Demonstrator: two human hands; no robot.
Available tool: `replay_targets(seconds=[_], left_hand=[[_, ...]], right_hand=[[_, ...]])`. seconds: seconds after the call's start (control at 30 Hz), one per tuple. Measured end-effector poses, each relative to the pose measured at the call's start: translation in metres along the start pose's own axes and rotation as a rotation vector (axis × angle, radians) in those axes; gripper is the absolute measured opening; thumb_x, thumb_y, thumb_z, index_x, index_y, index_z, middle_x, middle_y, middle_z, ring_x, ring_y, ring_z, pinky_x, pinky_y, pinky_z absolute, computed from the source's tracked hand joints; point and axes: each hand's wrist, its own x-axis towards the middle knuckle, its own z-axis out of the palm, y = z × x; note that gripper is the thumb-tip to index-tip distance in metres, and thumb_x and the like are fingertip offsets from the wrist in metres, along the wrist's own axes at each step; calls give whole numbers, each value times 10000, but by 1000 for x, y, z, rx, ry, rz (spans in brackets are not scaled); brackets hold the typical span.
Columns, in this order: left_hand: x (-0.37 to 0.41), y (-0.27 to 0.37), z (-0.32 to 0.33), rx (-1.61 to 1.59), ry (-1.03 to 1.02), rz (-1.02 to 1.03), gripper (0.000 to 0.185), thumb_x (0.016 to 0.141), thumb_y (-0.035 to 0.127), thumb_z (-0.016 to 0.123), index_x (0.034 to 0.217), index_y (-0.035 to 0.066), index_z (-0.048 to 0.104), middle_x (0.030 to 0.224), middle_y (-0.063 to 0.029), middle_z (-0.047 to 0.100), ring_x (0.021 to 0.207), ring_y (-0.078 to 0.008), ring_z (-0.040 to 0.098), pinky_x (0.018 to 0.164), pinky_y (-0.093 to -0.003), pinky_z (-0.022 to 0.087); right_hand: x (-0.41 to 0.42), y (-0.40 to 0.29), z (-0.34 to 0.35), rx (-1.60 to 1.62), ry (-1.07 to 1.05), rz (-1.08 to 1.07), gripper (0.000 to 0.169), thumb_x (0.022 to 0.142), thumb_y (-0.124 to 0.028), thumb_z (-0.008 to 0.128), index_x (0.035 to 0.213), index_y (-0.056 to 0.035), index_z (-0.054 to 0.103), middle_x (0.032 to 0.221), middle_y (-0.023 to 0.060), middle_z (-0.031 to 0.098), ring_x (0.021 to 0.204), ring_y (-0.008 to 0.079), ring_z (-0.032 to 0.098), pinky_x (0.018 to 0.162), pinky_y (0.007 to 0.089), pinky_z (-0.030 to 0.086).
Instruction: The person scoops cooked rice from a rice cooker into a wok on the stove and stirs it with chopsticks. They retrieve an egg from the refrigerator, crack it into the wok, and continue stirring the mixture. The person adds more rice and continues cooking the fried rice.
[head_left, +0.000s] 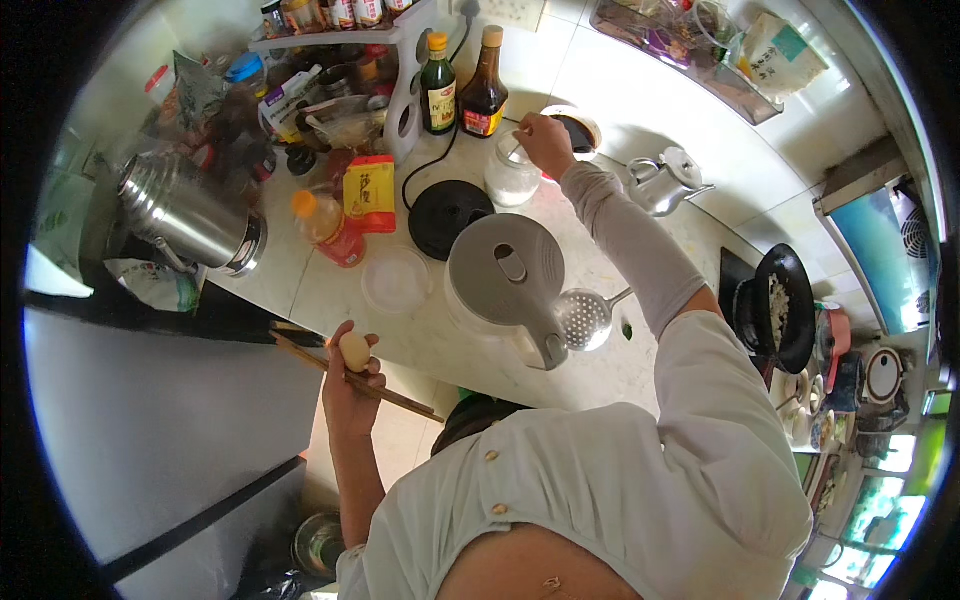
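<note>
My left hand (352, 390) holds a pale brown egg (355, 352) in its fingers, along with wooden chopsticks (397, 399) that cross the palm below the egg. At the back of the counter, my right hand (545, 142) is over the mouth of a glass jar (512, 176) with white granules in it. Its fingers are closed on a thin handle that reaches into the jar; the handle's lower end is hard to see. Behind that hand stands an open white container (576, 131) of dark contents. A round translucent lid (397, 280) lies on the counter left of the kettle.
An electric kettle (504, 274) and a perforated skimmer (585, 320) sit near the counter's front. Two sauce bottles (438, 86) and a black kettle base (450, 217) are behind. A steel oil pot (667, 181) stands right of my right hand; a wok (780, 307) is farther right.
</note>
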Motion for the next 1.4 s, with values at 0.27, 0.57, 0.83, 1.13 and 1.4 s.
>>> replay_targets(seconds=[0.27, 0.57, 0.83, 1.13, 1.4], left_hand=[[43, 10, 24, 67, -36, -21, 350, 948, 336, 304, 1204, 125, 414, 974, -108, 540, 632, -108, 496, 516, -202, 401], [49, 1, 29, 54, -72, -24, 357, 944, 347, 312, 1210, 131, 412, 980, -105, 543, 637, -101, 494, 517, -203, 400], [46, 0, 36, 76, -70, 13, 366, 942, 359, 314, 1221, 140, 404, 980, -95, 548, 637, -96, 481, 517, -194, 397], [42, -3, 54, 62, -107, 26, 377, 944, 356, 307, 1237, 135, 390, 998, -104, 548, 644, -92, 480, 518, -188, 403], [41, -2, 53, 46, -99, 12, 380, 946, 352, 300, 1237, 126, 391, 1008, -122, 550, 646, -99, 491, 515, -189, 411]], right_hand=[[3, -12, -5, 1, -60, -75, 214, 781, -181, 490, 772, 3, 599, 775, 205, 593, 734, 374, 578, 667, 424, 462], [-10, -6, -25, 280, -40, 4, 234, 778, -205, 523, 739, 7, 614, 699, 185, 606, 666, 326, 597, 624, 388, 469], [-41, 40, -58, 977, 142, 429, 158, 790, -118, 612, 833, 34, 616, 668, 65, 606, 578, 102, 543, 506, 224, 410], [-64, 47, -68, 1147, 249, 406, 150, 804, -96, 608, 867, 40, 604, 698, 67, 609, 586, 106, 546, 520, 220, 411], [-60, 47, -66, 1108, 297, 431, 151, 796, -92, 616, 851, 49, 602, 683, 68, 605, 567, 107, 540, 501, 224, 407]])
